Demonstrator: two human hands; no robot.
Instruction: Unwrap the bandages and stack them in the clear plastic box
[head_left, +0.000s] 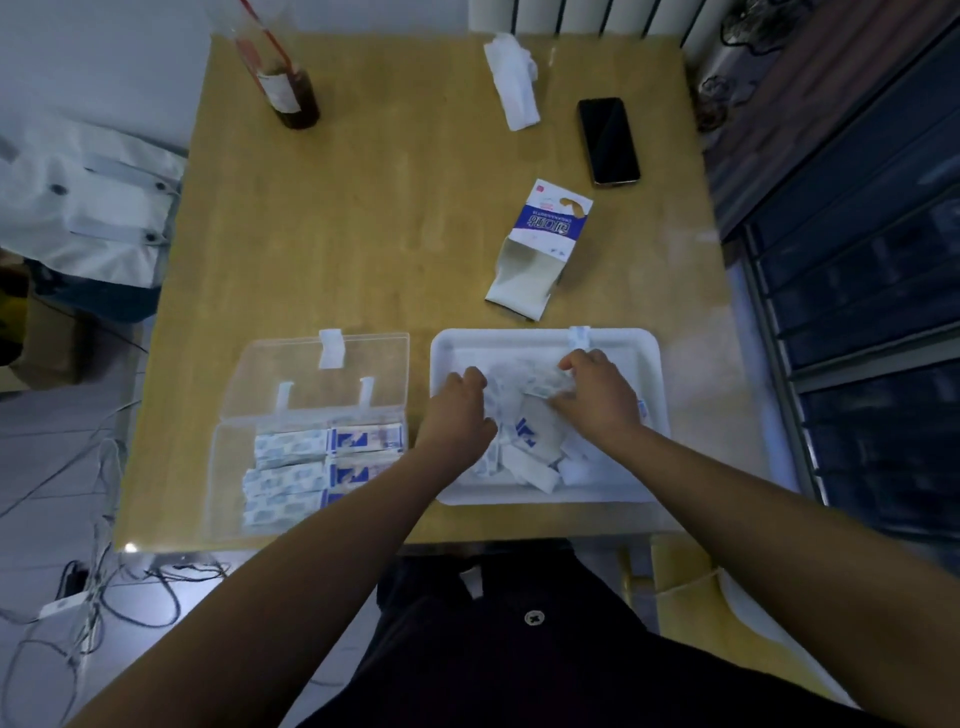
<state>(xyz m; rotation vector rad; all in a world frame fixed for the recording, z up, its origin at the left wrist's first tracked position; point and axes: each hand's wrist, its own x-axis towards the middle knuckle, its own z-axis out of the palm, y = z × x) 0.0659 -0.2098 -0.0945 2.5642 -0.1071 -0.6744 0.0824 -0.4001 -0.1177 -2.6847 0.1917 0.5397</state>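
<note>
Both grips inside white tray (493, 338), over loose bandage pile (524, 457). My right grip (597, 397) pinches 1 wrapped bandage (545, 387) between thumb and fingers, probably picked out for tearing open. My left grip (457, 410) curls down onto pile beside it; can't tell if it holds anything, likely there to take the other end. Clear plastic box (228, 467) sits just left of tray, lid open, bandages already stacked inside: short carry. Open carton (545, 239) on worktop (363, 234) beyond tray.
</note>
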